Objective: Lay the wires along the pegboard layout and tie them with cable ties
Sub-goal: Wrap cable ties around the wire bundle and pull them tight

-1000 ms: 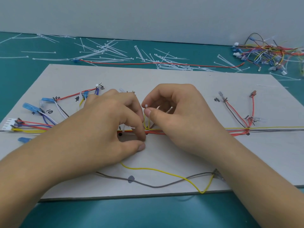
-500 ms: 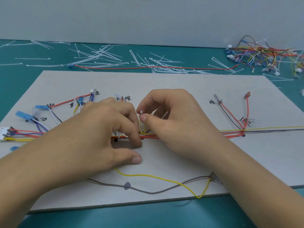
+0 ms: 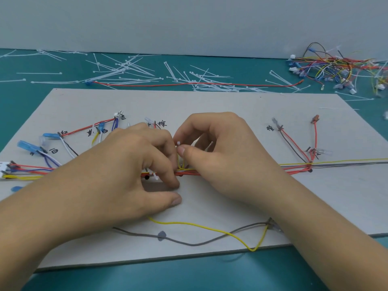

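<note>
Right grip (image 3: pixel 226 156) pinches a thin white plastic cable tie (image 3: pixel 178 143) between thumb and forefinger, the tie's small square head poking out just above the thumbnail. Directly below that pinch runs the bundle of red, yellow and grey wires (image 3: pixel 190 173), lying left to right across the pale grey pegboard (image 3: pixel 210 106) and passing under both grips. Left grip (image 3: pixel 126 171) sits just beside the right one, its bent fingers coming down on the bundle and its thumb flat on the board nearer the person. I cannot tell whether those fingers hold anything. A loose yellow wire (image 3: pixel 189 223) and a loose grey wire (image 3: pixel 136 234) trail on the board nearer than both grips. Beyond them, spare white cable ties (image 3: pixel 126 68) lie scattered on the teal surface (image 3: pixel 189 274).

Compared with a second ago, the tie's head sits lower, closer to the bundle, and the white tails then showing past the right thumb are hidden. The left thumb, then against the forefinger tip, now lies apart from it.
</note>
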Action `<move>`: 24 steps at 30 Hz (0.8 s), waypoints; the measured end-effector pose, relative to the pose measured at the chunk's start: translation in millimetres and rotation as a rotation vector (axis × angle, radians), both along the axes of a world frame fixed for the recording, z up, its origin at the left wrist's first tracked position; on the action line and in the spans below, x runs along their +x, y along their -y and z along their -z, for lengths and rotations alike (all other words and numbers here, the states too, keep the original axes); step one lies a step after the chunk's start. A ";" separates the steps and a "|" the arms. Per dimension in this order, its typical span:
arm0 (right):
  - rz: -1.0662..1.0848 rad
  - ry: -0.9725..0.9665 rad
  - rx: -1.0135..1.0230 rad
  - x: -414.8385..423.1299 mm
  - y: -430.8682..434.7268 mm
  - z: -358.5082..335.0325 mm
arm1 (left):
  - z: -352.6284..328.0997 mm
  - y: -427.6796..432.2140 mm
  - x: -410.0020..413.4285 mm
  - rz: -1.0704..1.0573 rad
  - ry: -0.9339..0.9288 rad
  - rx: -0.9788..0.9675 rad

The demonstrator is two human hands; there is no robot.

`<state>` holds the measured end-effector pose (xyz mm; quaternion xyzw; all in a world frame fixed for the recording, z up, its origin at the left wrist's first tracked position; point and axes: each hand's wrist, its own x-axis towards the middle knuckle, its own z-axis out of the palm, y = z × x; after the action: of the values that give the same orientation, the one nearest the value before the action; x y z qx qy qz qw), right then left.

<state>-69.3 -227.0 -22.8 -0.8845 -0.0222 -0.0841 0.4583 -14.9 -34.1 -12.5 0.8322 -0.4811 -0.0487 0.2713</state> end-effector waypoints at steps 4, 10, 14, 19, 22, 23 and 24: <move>0.004 -0.003 -0.001 0.0 0.4 -0.3 | 0.3 0.0 -1.0 0.015 -0.002 -0.004; 0.009 -0.010 -0.009 -1.4 1.5 -3.4 | -2.3 0.2 -2.7 -0.002 0.011 0.003; 0.017 -0.018 -0.008 -1.6 3.6 -5.1 | -3.4 1.8 -4.6 -0.105 0.072 -0.030; 0.005 -0.031 -0.044 -2.5 4.6 -6.7 | -4.5 3.4 -6.9 -0.223 0.132 -0.026; -0.026 -0.052 -0.075 -3.5 3.6 -7.6 | -3.5 5.7 -7.0 -0.224 0.134 -0.053; -0.032 -0.057 -0.081 -3.9 3.6 -8.1 | -2.7 6.2 -7.2 -0.228 0.119 -0.072; -0.037 -0.064 -0.086 -4.2 3.8 -8.5 | -1.9 6.2 -7.1 -0.239 0.100 -0.091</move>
<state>-73.5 -230.8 -14.3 -0.9051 -0.0273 -0.0462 0.4217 -22.0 -40.3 -10.6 0.8719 -0.3930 0.0474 0.2882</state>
